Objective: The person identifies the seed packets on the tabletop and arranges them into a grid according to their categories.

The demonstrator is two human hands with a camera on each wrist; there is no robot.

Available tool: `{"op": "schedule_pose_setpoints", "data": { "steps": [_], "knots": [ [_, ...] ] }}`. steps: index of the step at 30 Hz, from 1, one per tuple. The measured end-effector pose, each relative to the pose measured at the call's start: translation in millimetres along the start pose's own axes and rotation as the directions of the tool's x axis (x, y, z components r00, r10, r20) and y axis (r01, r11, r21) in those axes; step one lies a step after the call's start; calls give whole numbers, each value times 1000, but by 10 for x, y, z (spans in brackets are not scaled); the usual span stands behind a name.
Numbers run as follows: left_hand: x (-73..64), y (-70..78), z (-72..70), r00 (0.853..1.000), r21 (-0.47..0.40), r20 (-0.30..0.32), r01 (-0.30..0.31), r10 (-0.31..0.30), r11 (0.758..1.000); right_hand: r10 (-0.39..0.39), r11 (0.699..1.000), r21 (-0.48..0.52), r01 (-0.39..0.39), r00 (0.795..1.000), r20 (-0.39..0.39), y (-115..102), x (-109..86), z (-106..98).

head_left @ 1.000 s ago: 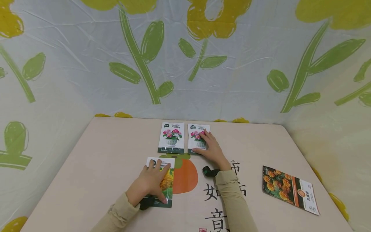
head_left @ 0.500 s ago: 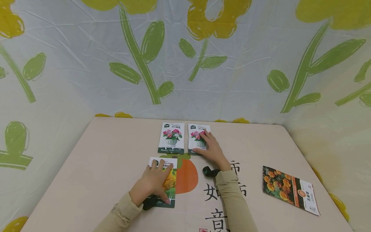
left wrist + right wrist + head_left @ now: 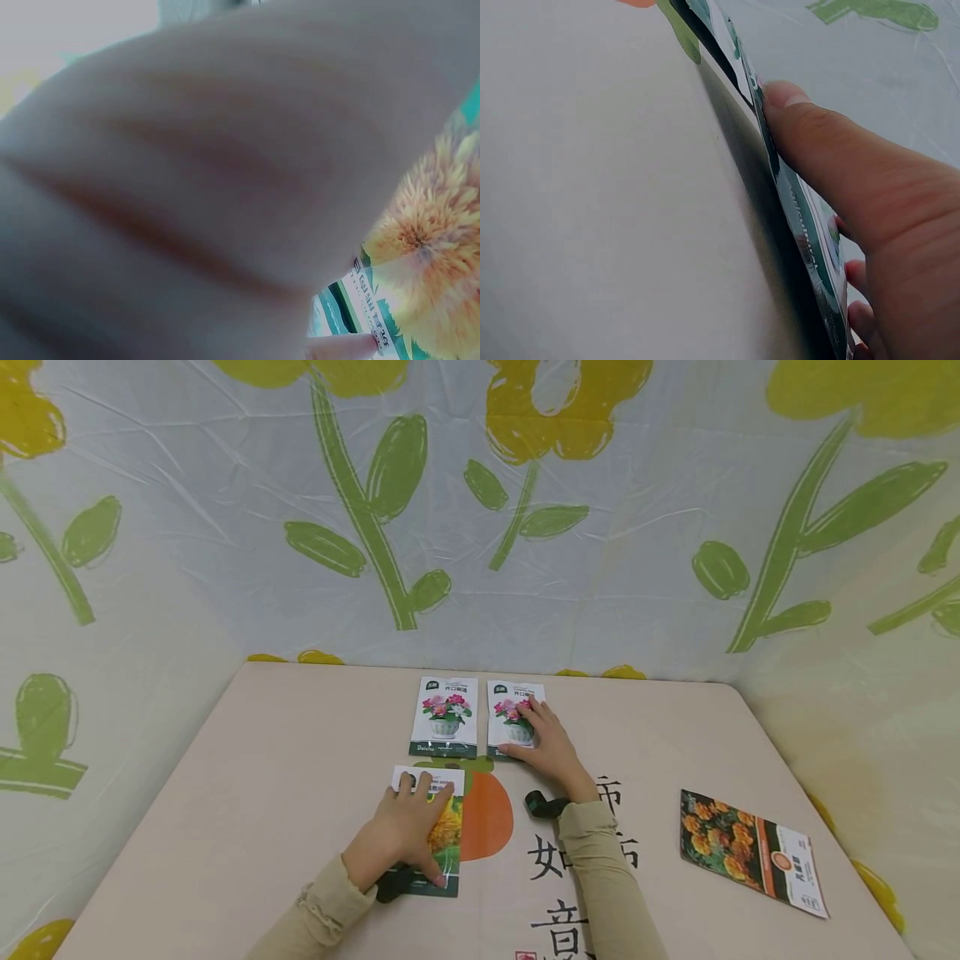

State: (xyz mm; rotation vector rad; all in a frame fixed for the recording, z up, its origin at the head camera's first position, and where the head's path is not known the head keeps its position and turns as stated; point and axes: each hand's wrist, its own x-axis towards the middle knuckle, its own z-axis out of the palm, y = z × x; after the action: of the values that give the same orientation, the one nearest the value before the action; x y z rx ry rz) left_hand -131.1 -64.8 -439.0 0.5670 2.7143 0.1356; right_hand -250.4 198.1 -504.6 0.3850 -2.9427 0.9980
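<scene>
In the head view my left hand (image 3: pixel 401 828) rests spread over a seed packet with a yellow flower picture (image 3: pixel 448 823), its fingertips on the white top band and its thumb near the lower edge. My right hand (image 3: pixel 551 745) lies on a white seed packet with pink potted flowers (image 3: pixel 503 717), covering its right side. The right wrist view has the thumb along this packet's green-banded edge (image 3: pixel 804 232), with other fingertips farther along it. A matching pink-flower seed packet (image 3: pixel 444 714) lies just left of it, untouched by either hand.
An orange-flower seed packet (image 3: pixel 753 853) lies slanted at the right of the table (image 3: pixel 247 793). The tabletop bears a printed persimmon (image 3: pixel 487 817) and black characters. A pale curtain with flower prints (image 3: pixel 600 593) stands behind and at both sides.
My left hand has slid the yellow-flower seed packet a little to the right along the table. My right hand and the other packets stay in place.
</scene>
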Motion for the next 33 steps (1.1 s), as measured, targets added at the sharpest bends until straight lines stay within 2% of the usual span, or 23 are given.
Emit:
{"op": "schedule_pose_setpoints", "data": {
  "steps": [23, 33],
  "knots": [
    [48, 64, 14, 1000, 64, -13, 0, 0, 998, -1, 1000, 7, 1, 1000, 2, -17, -4, -9],
    [48, 91, 12, 1000, 37, -5, -8, 9, 999, -3, 1000, 9, 3, 1000, -1, -26, -13, -10]
  ]
}}
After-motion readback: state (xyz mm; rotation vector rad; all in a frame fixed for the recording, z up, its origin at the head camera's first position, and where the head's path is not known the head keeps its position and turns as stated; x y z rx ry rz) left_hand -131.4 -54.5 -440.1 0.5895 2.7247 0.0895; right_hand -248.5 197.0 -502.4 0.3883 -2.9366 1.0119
